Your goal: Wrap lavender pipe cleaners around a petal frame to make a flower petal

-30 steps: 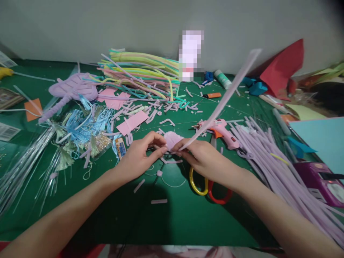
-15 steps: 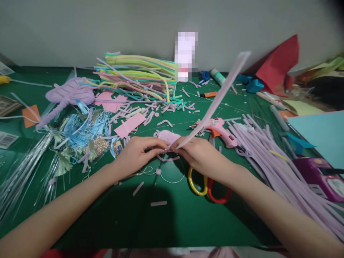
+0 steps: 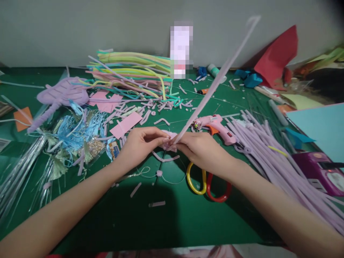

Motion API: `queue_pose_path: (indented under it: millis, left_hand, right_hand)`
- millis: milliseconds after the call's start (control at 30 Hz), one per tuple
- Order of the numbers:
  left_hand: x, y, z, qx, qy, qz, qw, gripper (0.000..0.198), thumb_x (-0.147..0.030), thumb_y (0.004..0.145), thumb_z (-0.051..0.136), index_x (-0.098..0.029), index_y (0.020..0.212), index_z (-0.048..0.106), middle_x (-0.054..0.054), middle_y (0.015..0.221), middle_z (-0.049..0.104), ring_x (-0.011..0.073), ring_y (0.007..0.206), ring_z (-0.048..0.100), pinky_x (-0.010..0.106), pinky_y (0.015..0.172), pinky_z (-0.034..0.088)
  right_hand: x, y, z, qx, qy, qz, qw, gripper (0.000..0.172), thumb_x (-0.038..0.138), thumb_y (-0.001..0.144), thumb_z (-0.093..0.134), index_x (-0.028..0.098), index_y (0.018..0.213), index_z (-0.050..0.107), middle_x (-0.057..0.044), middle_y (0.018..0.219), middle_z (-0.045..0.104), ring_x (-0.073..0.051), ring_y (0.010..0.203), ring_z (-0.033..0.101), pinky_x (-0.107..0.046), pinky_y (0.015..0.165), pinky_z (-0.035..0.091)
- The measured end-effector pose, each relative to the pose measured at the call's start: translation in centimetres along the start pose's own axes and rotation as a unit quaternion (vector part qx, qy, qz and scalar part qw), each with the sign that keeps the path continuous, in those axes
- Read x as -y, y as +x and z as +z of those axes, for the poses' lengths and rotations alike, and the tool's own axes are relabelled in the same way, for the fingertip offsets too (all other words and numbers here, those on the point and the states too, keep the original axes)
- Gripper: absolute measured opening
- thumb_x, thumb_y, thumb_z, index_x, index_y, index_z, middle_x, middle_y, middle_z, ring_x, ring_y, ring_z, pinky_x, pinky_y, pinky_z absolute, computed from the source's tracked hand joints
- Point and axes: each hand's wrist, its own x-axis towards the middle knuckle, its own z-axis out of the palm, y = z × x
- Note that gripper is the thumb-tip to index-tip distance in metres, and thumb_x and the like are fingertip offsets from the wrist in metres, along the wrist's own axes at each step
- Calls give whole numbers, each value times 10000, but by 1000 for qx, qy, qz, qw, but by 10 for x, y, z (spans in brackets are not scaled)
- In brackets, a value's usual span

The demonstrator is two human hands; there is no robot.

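Close together over the middle of the green table, my hands pinch a small lilac fuzzy piece, mostly hidden by the fingers. My left hand is closed, thumb and forefinger gripping the piece's left side. The fingers of my right hand are closed at the base of a long lilac pipe cleaner, which slants up to the right. Just below the fingers lies a curved lilac offcut. Scissors with one yellow and one red handle loop lie under my right wrist. Behind that hand rests a pink glue gun.
Lilac pipe cleaners are heaped at right beside a purple device. Multicoloured pipe cleaners lie at the back. A lilac leaf-shaped piece and blue tassels are at left. A phone-like upright object, blurred, stands behind.
The pipe cleaner's free end has swung higher and slightly right. Both hands keep their pinch on the lilac piece. The whole view has shifted a little.
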Motion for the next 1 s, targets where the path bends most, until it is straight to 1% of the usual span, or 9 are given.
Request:
queue_pose_path:
  millis: [200, 367, 467, 600, 700, 767, 867, 933, 1000]
  left_hand:
    - [-7, 0, 3, -2, -45, -28, 999, 139, -270, 760, 737, -145, 819, 751, 56, 864, 773, 200, 801, 713, 315, 795, 574]
    - [-4, 1, 3, -2, -53, -31, 998, 125, -242, 745, 747, -140, 816, 753, 55, 870, 776, 194, 803, 716, 314, 813, 574]
    - [-2, 0, 1, 5, -56, -36, 998, 133, -262, 745, 758, -150, 816, 754, 54, 871, 778, 201, 811, 721, 326, 818, 579]
    - [-3, -1, -1, 24, -86, -50, 995, 142, -283, 729, 783, -167, 806, 757, 58, 918, 782, 217, 872, 728, 346, 845, 581]
    - [-3, -2, -2, 29, -102, -69, 992, 147, -283, 691, 814, -169, 764, 757, 84, 1002, 769, 259, 978, 709, 373, 834, 589]
    - [-4, -2, -1, 41, -87, -51, 994, 146, -283, 673, 827, -183, 759, 763, 101, 1145, 725, 295, 1109, 655, 394, 852, 581]
    - [-6, -1, -3, 69, -32, 18, 997, 98, -269, 692, 817, -204, 742, 763, 93, 1302, 634, 301, 1263, 542, 420, 981, 509]
    - [-8, 0, -9, 61, -11, 48, 997, 89, -278, 737, 782, -201, 757, 743, 95, 1292, 630, 286, 1300, 503, 425, 1043, 453]
    - [-11, 1, -18, 28, -7, 64, 998, 120, -301, 777, 745, -198, 819, 697, 99, 1240, 648, 269, 1279, 519, 425, 1047, 443]
  right_hand:
    - [2, 1, 0, -16, -23, -14, 1000, 171, 137, 925, 494, 157, 940, 664, -92, 928, 715, -204, 858, 678, -269, 718, 476]
    - [3, 0, 1, -4, -20, -12, 1000, 174, 149, 942, 481, 147, 942, 655, -99, 936, 715, -198, 857, 674, -266, 716, 467]
    - [2, 1, 1, -10, -14, -5, 1000, 179, 158, 946, 480, 153, 907, 654, -92, 928, 718, -191, 836, 671, -262, 704, 452]
    - [0, 3, 3, -36, -15, 15, 999, 154, 161, 922, 531, 143, 843, 661, -74, 811, 718, -180, 731, 663, -247, 626, 414]
    - [0, 5, 5, -53, -12, 34, 998, 161, 157, 902, 569, 146, 779, 673, -54, 727, 710, -157, 645, 644, -232, 580, 379]
    - [2, 6, 7, -59, -17, 46, 997, 184, 177, 890, 596, 157, 728, 681, -31, 654, 694, -141, 579, 618, -232, 547, 346]
    - [5, 10, 7, -61, -38, 58, 996, 209, 202, 886, 610, 166, 700, 698, -9, 561, 659, -132, 514, 585, -242, 520, 303]
    - [6, 12, 6, -57, -27, 64, 996, 211, 232, 898, 609, 167, 724, 709, -13, 587, 680, -132, 526, 599, -241, 527, 316]
    - [7, 12, 5, -47, 1, 68, 997, 199, 274, 907, 612, 168, 775, 715, -23, 659, 718, -139, 568, 631, -238, 553, 356]
